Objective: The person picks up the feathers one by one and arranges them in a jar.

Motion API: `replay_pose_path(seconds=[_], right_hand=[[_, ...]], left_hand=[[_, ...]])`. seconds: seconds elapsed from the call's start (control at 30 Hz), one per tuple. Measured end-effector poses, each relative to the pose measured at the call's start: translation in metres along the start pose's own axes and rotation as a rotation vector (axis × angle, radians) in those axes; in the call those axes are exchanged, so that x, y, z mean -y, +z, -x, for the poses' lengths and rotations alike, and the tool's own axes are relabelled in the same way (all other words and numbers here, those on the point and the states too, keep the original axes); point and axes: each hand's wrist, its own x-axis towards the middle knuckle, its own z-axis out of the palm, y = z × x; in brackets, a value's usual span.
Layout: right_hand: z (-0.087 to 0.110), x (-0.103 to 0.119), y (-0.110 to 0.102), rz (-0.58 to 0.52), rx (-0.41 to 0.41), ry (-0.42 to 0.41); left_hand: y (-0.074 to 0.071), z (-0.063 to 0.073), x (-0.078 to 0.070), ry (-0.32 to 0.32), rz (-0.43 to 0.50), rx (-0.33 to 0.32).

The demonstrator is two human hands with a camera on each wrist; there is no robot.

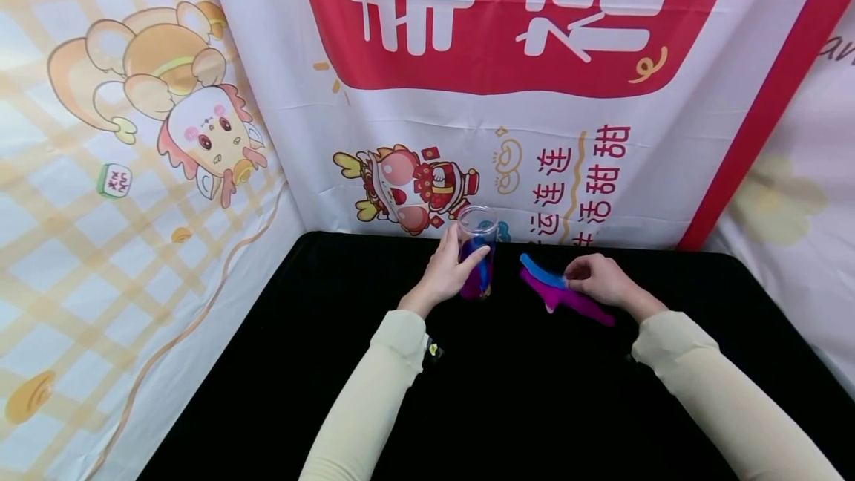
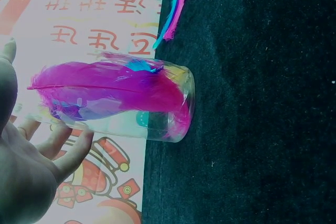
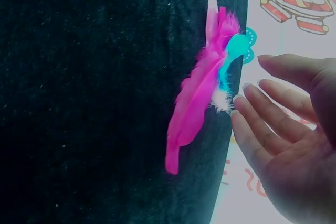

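Note:
A tall clear cup (image 1: 477,220) stands upright near the back edge of the black table. My left hand (image 1: 442,273) holds its side, thumb across the front. Purple, magenta and blue feathers (image 2: 105,87) show through the wall, with a bit of yellow near the base. Right of the cup lie a blue feather (image 1: 542,271) and magenta feathers (image 1: 581,305), overlapping on the cloth. My right hand (image 1: 601,282) is beside them. In the right wrist view its fingers (image 3: 270,119) are spread, thumb apart, the fingertips close to a white fluffy tuft (image 3: 221,100).
Black cloth covers the table (image 1: 521,392). Right behind it hangs a white and red printed banner (image 1: 414,117), and a yellow checked cloth (image 1: 133,243) hangs along the left side. A small dark object with a yellow mark (image 1: 434,349) shows by the left cuff.

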Motion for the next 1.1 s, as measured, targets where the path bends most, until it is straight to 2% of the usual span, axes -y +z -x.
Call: replay_pose_path(seconds=[0.53,1.1], right_hand=[[0.002,-0.018,0.008,-0.022,0.058,-0.003],[0.007,-0.014,0.008,0.018,0.092,0.022]], left_hand=[[0.000,0.000,0.001,0.001,-0.005,0.003],[0.000,0.000,0.000,0.012,-0.004,0.002]])
